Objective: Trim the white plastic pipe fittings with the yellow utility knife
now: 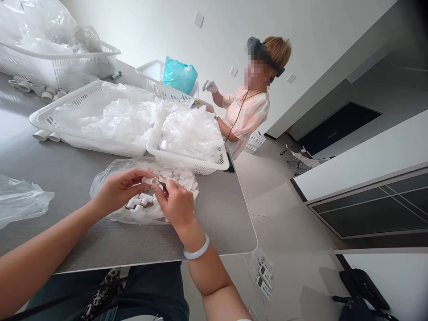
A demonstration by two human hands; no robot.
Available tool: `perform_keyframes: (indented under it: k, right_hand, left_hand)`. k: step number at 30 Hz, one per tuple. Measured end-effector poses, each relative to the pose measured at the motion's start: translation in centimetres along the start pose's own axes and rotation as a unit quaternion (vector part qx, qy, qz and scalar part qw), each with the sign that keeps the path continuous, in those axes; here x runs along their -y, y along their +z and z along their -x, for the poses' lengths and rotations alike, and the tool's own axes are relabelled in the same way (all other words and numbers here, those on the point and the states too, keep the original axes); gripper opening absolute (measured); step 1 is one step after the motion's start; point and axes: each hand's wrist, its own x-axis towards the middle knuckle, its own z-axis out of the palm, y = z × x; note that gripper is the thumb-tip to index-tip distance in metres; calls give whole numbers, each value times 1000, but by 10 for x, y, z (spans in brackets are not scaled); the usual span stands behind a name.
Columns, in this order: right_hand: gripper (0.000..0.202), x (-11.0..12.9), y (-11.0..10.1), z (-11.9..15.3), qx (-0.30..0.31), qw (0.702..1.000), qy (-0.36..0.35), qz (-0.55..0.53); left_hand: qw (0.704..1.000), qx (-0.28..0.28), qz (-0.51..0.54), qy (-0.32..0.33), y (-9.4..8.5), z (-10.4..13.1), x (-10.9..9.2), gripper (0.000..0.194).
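My left hand (117,191) is closed on a white plastic pipe fitting (149,181), its open round end facing right. Close beside it, my right hand (178,204) is closed around a slim dark tool (163,186), mostly hidden by the fingers; a speck of yellow shows at the palm's edge. Both hands are above a clear plastic bag (105,178) lying on the grey table. Many white elbow fittings (135,203) lie on or in this bag, partly covered by my hands.
White baskets (187,157) filled with clear bags stand behind my hands. Loose pipe pieces (42,135) lie at left, near another clear bag (23,200). A blue bag (180,76) sits in a far basket. Another person (245,111) stands beyond the table's right edge (245,200).
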Motion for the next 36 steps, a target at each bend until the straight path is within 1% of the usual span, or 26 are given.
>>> perform_keyframes:
  k: [3,6,10,13,15,19,22,27,32,36]
  right_hand:
    - [40,3,0,0,0,1000,3,-7]
    - [44,6,0,1,-7,1000,-4,-15]
    - [44,8,3,2,-22,1000,11,-12]
    - [43,9,4,3,-10,1000,19,-6]
    - [44,11,4,4,-2,1000,11,-6]
    - [45,14,2,4,-20,1000,-10,-18]
    - [47,12,2,3,-30,999,9,-12]
    - [48,9,2,1,-23,999,21,-5]
    - [48,13,1,3,-7,1000,2,-4]
    - [47,13,1,4,-2,1000,-5,-9]
  left_hand:
    - [1000,7,-9,-1,-2,1,-1,20]
    - [998,-8,-53,23,-1,3,1,20]
    - [998,-24,-48,36,3,6,1,19]
    - [998,-24,-44,34,6,8,-1,16]
    - [998,-34,-49,36,8,9,-2,13]
    - [997,-43,-57,28,12,12,2,8]
    - [998,-42,-47,14,14,13,5,6]
    - [997,-57,-56,9,13,12,4,7]
    - [992,-69,-102,24,12,13,4,9]
    - [991,-70,-109,21,11,15,7,15]
